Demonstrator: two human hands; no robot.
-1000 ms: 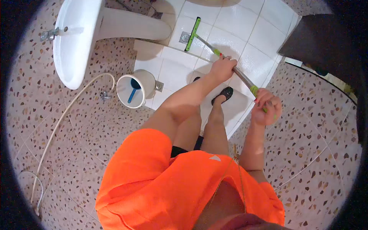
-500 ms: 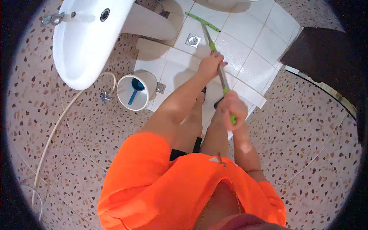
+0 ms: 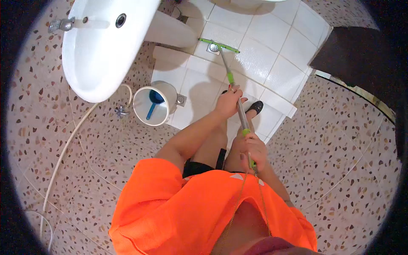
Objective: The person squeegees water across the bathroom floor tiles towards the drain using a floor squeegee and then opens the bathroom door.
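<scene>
A squeegee with a green blade [image 3: 219,45] and a long metal handle with green grips slants across the white floor tiles. Its blade lies across the square floor drain [image 3: 213,48]. My left hand [image 3: 228,102] is closed round the middle of the handle, just below a green collar. Closer to my body, my right hand [image 3: 255,151] wraps round the green grip at the handle's end. Both my feet are on the tiles below the raised ledge, one in a black shoe [image 3: 256,107].
A white washbasin [image 3: 104,46] with a metal tap juts out at the upper left. Below it stand a white bucket [image 3: 169,95] holding a blue dipper [image 3: 154,102], and a pale hose [image 3: 63,153]. A dark panel [image 3: 348,63] is at the upper right.
The blade first moved up past the drain and turned crosswise, then came back down over it. Both my hands have moved toward my body, still holding the handle.
</scene>
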